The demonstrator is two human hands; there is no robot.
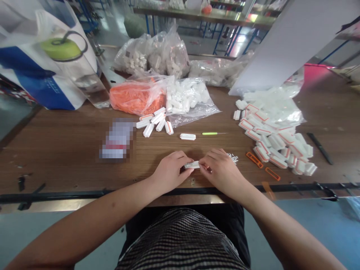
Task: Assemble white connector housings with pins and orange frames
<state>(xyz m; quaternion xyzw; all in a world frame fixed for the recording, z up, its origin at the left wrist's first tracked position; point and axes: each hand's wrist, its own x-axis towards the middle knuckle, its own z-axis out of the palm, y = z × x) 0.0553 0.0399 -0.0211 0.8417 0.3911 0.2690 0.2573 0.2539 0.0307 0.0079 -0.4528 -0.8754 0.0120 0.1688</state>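
Both my hands sit near the table's front edge, with a small white plastic part [191, 165] pinched between them. My left hand [170, 171] grips its left end, and my right hand [222, 170] presses on its right end. Just past my right hand lies a scrap of black-and-white printed paper [232, 158]. Ahead of my hands rest a single white part [188, 137] and a green-handled needle [209, 133]. Two orange plastic frames [254, 159] lie to the right, near a heap of white parts with orange trim [272, 138].
The brown wooden table [67, 165] has a dark strip along its front edge. Toward the back are bags of orange [137, 98] and white pieces [185, 97], a small group of white parts [154, 122], and a blurred patch [117, 138]. A black bar [320, 148] lies at right.
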